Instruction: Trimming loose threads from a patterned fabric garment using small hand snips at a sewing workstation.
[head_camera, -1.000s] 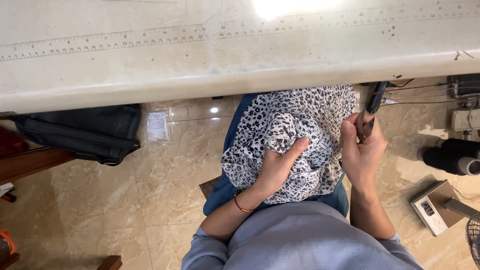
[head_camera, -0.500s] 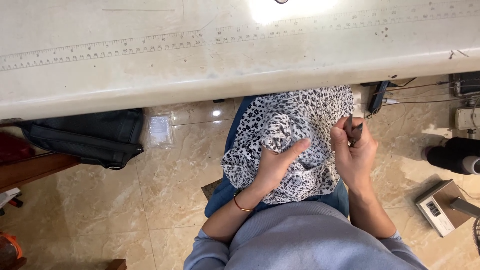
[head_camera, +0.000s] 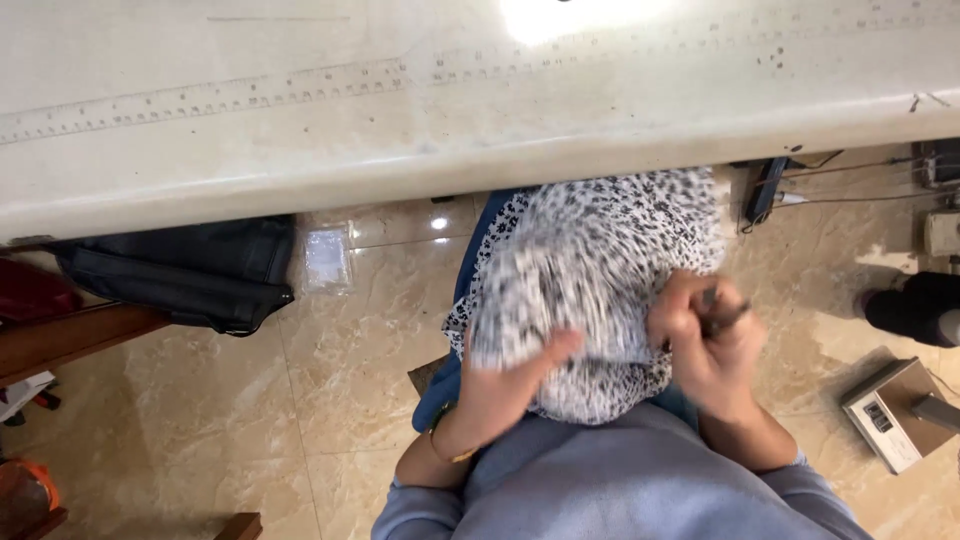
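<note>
right hand (head_camera: 705, 345) grips a dark tool (head_camera: 722, 318) (blurred), tip up-right; left hand (head_camera: 510, 385) clutches spotted fabric (head_camera: 600, 270).

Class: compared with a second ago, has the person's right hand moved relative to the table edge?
Yes. The right hand has dropped away from the table edge, lower over the spotted fabric.

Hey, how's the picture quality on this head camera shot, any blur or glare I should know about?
Head view: motion blur smears both hands, the left hand and the right hand, and the spotted fabric they grip; a lamp's glare whites out the top of the white table; the tiled floor shows a small reflection and stays fairly sharp.
</note>
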